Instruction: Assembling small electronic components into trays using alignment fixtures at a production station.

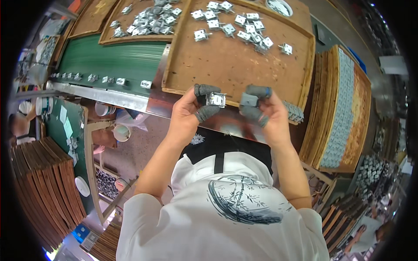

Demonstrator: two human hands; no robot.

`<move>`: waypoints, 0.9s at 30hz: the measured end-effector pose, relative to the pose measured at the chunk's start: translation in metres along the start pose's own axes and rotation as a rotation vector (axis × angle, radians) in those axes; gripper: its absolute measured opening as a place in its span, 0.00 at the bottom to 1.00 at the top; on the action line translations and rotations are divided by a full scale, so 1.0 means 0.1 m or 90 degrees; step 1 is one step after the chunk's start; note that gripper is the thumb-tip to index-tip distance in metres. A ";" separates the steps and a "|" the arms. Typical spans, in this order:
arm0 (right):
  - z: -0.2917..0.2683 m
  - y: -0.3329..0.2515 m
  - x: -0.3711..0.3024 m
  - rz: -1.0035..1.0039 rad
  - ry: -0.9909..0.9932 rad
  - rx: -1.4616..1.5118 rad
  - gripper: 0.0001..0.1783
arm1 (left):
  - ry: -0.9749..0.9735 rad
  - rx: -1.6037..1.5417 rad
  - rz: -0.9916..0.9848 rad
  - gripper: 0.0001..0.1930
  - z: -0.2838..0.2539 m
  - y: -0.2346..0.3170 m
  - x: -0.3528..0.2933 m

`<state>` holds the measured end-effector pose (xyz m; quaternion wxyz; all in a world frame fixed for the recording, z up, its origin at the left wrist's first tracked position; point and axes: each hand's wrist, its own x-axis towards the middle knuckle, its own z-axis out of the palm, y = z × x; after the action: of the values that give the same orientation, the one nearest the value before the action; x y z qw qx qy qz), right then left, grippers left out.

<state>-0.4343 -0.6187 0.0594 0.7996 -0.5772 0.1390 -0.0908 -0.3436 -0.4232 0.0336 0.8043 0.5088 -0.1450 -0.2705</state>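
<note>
Fingers in grey rubber cots grip two small parts at the centre of the frame. The left hand (188,114) pinches a small square silver metal part with a shiny face (216,99) between thumb and forefinger; the right hand (269,114) is clamped on a small dull grey metal block (249,100), just beside it. Above them lies a brown wooden tray (226,65) scattered with similar silver pieces (244,27). A green conveyor belt (113,58) crosses the upper left.

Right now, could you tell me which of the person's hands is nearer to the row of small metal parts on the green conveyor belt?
Left. The left hand is beside the belt's end of the row of small metal parts; the right hand is farther off, over the wooden tray's front edge.
</note>
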 end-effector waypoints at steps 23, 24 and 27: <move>-0.18 0.08 -0.13 -0.387 0.057 -0.766 0.14 | -0.019 0.502 0.164 0.30 0.71 -0.25 -0.01; -0.16 0.04 -0.16 -0.346 0.029 -0.727 0.14 | -0.011 0.596 0.242 0.33 0.71 -0.26 0.01; -0.18 -0.06 -0.18 -0.257 0.011 -0.637 0.16 | -0.045 0.590 0.203 0.34 0.59 -0.33 0.08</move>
<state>-0.4568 -0.6315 0.0620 0.3925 -0.9021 0.0580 -0.1698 -0.3767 -0.4825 0.0302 0.5194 0.7751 -0.3533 -0.0681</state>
